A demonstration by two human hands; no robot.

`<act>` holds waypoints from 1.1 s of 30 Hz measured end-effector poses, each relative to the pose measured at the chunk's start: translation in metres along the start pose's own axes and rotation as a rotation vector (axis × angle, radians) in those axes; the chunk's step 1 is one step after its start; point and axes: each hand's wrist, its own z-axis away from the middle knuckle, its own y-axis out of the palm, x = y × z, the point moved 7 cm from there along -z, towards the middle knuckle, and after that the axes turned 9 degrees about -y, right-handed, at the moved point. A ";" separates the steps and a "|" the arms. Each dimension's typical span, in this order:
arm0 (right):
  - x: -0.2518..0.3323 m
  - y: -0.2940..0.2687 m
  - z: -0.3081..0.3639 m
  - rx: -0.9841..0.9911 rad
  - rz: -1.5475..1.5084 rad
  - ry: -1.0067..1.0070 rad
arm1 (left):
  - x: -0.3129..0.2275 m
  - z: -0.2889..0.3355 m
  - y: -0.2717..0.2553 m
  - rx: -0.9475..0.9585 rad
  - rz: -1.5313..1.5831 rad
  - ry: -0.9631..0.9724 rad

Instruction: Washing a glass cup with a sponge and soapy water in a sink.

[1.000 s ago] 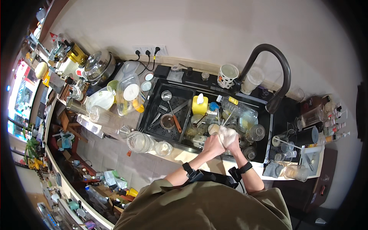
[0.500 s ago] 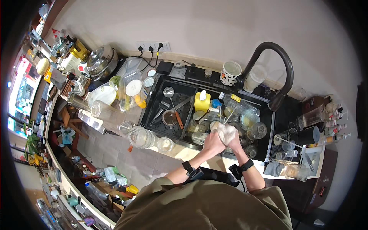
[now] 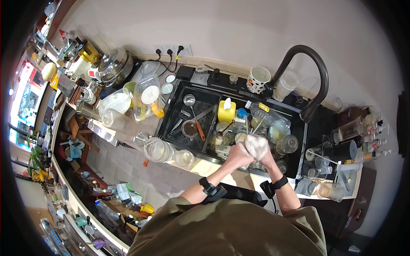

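Over the front of the sink's right basin, my left hand (image 3: 240, 156) and my right hand (image 3: 267, 159) are close together. Both are closed around a bunched, whitish, soft-looking cloth (image 3: 256, 146). Whether something sits inside the cloth is hidden. Just beyond it stands a thin pale stick (image 3: 257, 126) among the dishes. Piled in the basin around my hands are several glass and plastic vessels, including a clear jar (image 3: 288, 144) at the right. A yellow box (image 3: 226, 112) with a white top and a clear plastic bottle (image 3: 257, 106) lie farther back.
In the left basin are a ladle (image 3: 189, 100), a tool with an orange handle (image 3: 200, 130) and a brown-filled cup (image 3: 189, 129). A dark curved faucet (image 3: 324, 81) arches over the right side. Glassware, including a ribbed glass jar (image 3: 156, 150), lines the left counter edge; bottles (image 3: 371, 145) crowd the right.
Both hands and the cloth have shifted slightly, and more of the cloth's top shows now. My hold on it continues. The whole view has moved a little.
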 end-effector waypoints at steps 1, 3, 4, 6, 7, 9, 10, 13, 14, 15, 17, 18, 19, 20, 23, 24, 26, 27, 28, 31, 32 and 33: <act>0.000 0.000 0.003 -0.092 -0.126 0.063 | -0.006 0.005 -0.002 -0.030 -0.063 -0.013; -0.011 0.003 0.006 -0.069 -0.128 0.277 | -0.013 0.007 -0.009 -0.091 -0.168 -0.011; -0.011 0.005 0.008 -0.059 -0.140 0.313 | -0.014 0.006 -0.009 -0.095 -0.196 0.016; -0.014 0.006 0.011 -0.089 -0.337 0.392 | 0.000 -0.001 -0.008 0.031 -0.084 -0.055; -0.017 0.006 0.012 -0.133 -0.520 0.431 | 0.007 -0.005 -0.005 0.090 -0.018 -0.063; -0.012 -0.001 0.006 -0.125 -0.487 0.292 | 0.023 -0.004 0.020 0.527 0.723 -0.287; -0.003 -0.006 0.002 -0.071 -0.270 0.120 | 0.025 -0.001 0.028 0.660 0.890 -0.348; 0.006 -0.003 -0.003 0.039 -0.144 -0.006 | 0.030 -0.002 0.031 0.598 0.868 -0.361; 0.012 0.002 -0.004 0.081 -0.134 -0.068 | 0.029 -0.004 0.025 0.460 0.702 -0.301; 0.017 0.003 -0.004 0.097 -0.127 -0.123 | 0.026 -0.005 0.019 0.325 0.531 -0.243; 0.014 0.010 -0.003 0.058 -0.053 -0.001 | 0.008 -0.001 -0.001 -0.055 -0.052 0.005; 0.011 0.012 -0.002 0.029 0.010 0.076 | 0.005 0.001 -0.003 -0.100 -0.085 0.018; 0.010 0.013 -0.001 0.006 0.072 0.087 | 0.003 0.003 -0.005 -0.147 -0.119 0.033; 0.016 0.015 -0.003 0.016 0.152 -0.020 | 0.006 0.001 -0.004 -0.119 -0.141 0.015; -0.006 0.018 0.005 -0.096 -0.493 0.188 | 0.034 -0.011 0.009 0.169 0.138 -0.163; 0.000 0.009 -0.002 -0.020 -0.118 -0.007 | 0.045 -0.014 0.019 0.385 0.460 -0.284; -0.024 0.010 0.005 -0.103 -0.448 0.258 | 0.041 -0.005 0.037 0.942 1.057 -0.382; -0.025 0.011 0.006 -0.068 -0.432 0.254 | 0.046 -0.007 0.039 0.906 1.048 -0.399; -0.024 0.011 0.006 -0.029 -0.406 0.233 | 0.051 -0.010 0.039 0.833 1.008 -0.419; -0.009 0.019 0.004 0.122 -0.162 0.062 | 0.052 -0.013 0.031 0.477 0.508 -0.310; -0.007 0.022 0.005 0.125 -0.067 0.069 | 0.043 -0.014 0.021 0.298 0.202 -0.184; -0.007 0.023 0.004 0.097 0.012 0.092 | 0.030 -0.011 0.011 0.100 -0.097 -0.044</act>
